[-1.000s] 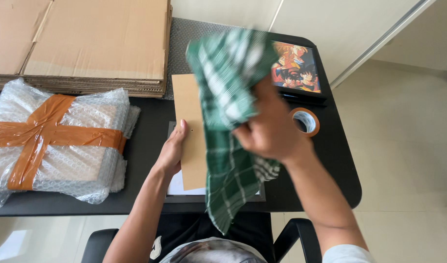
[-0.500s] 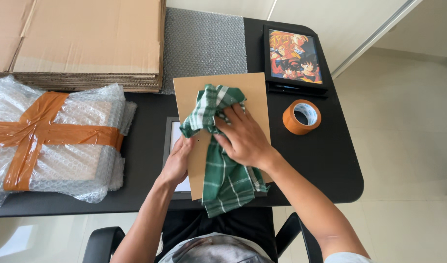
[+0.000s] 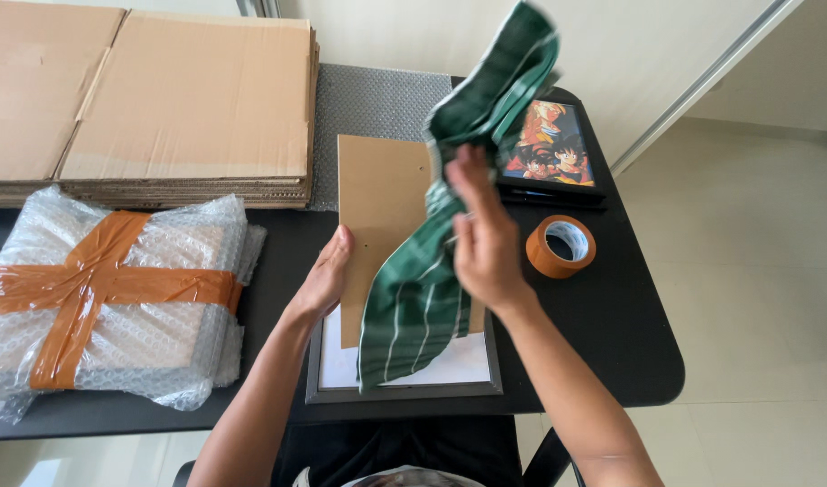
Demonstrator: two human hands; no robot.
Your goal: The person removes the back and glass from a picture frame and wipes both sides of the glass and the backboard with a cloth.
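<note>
Cloth point(image 3: 431, 271), green with pale checks, hangs lifted above the table point(image 3: 612, 325), gripped in the right hand point(image 3: 486, 239), whose fingers close around its middle; the top end flaps up blurred near the picture frame point(image 3: 551, 144) at the back, and the lower end trails over the brown backing board point(image 3: 382, 207). Left hand point(image 3: 323, 275) lies flat against the board's left edge, fingers straight and holding nothing, steadying it on the open frame point(image 3: 404, 370) beneath. This looks like the wiping step, between strokes, with the cloth off the surface. Any further stroke would call for bringing the cloth back down flat onto the board while the left hand keeps it from sliding. Tape roll point(image 3: 560, 245) sits just right of the hand; a bubble-wrapped bundle point(image 3: 107, 298) and stacked cardboard point(image 3: 152, 99) lie to the left.
</note>
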